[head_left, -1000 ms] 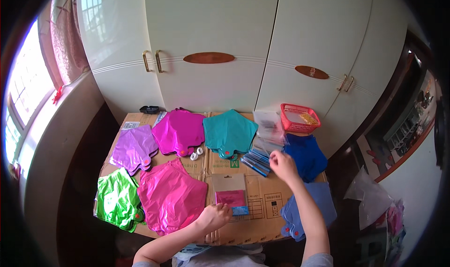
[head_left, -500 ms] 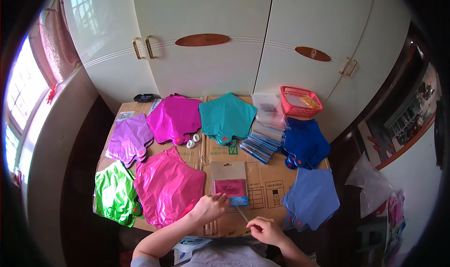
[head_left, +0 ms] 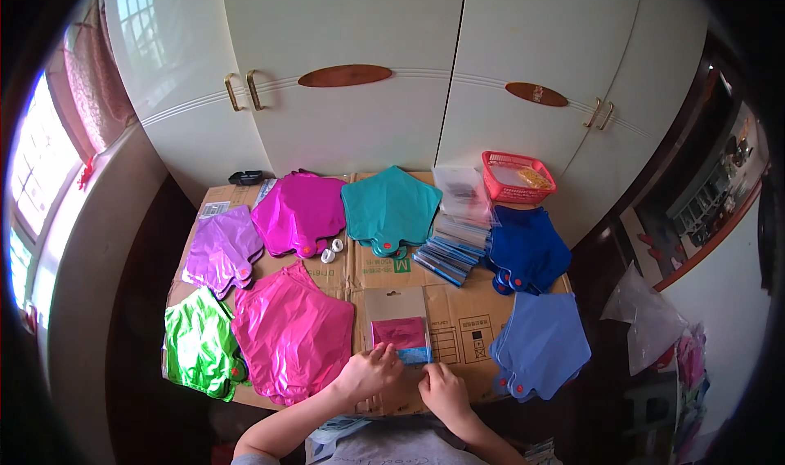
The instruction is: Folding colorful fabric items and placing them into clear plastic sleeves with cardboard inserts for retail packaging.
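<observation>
A flat clear package [head_left: 396, 304] with a grey card top, a folded pink foil sheet [head_left: 399, 331] and a blue strip along its bottom lies in front of me on the cardboard. My left hand [head_left: 372, 373] has its fingers bent over the lower left of this package, gripping it. At its lower right corner, my right hand [head_left: 445, 391] is closed in a pinch; the thin pale straw it held a moment ago is now mostly hidden. Left of the package lies a stack of bright pink foil balloons [head_left: 296, 334].
Around the cardboard [head_left: 380, 277] lie foil balloon stacks: green [head_left: 199, 342], lilac [head_left: 221, 248], magenta [head_left: 298, 212], teal [head_left: 391, 207], dark blue [head_left: 530, 248] and pale blue [head_left: 541, 342]. Packed sleeves [head_left: 451, 248], a red basket [head_left: 519, 191], white rolls [head_left: 329, 256] and a black tray [head_left: 246, 177] sit farther back.
My right hand has moved up and left to the package's lower corner, and the straw between them no longer shows. My left hand stays at the package. The whole view has shifted slightly.
</observation>
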The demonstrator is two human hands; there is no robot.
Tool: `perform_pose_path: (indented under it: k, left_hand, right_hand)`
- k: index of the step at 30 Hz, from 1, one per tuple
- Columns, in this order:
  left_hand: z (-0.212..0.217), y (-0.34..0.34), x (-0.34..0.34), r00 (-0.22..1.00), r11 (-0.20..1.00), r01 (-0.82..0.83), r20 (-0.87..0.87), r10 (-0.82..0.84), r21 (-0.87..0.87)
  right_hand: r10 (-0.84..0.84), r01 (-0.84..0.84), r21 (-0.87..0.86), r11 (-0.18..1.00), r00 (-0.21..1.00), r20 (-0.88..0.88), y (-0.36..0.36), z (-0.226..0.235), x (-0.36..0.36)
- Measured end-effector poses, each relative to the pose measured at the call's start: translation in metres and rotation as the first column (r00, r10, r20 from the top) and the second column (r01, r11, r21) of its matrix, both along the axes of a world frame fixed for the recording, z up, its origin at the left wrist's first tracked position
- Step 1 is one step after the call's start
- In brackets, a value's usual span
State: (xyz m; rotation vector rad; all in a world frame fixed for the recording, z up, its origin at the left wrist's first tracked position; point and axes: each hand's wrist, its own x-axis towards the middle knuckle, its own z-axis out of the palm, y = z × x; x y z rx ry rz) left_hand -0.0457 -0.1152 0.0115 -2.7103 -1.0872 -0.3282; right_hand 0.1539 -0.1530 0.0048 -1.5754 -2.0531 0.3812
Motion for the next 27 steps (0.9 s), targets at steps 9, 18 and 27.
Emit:
perform_pose_path:
  k: [9, 18, 27]
  left_hand:
    - [0.016, 0.005, -0.002, 0.995, 0.967, -0.006, 0.091, 0.031, -0.255]
    - [0.007, 0.026, 0.005, 0.985, 0.975, -0.010, 0.165, 0.047, -0.220]
    - [0.017, 0.030, 0.011, 0.988, 0.967, -0.038, 0.135, 0.074, -0.250]
  right_hand:
    - [0.407, -0.413, 0.153, 0.898, 0.911, 0.070, 0.030, 0.037, 0.031]
    - [0.453, -0.461, 0.078, 0.884, 0.886, 0.103, 0.035, 0.018, 0.041]
    - [0.337, -0.335, 0.189, 0.923, 0.941, 0.020, 0.044, 0.001, 0.031]
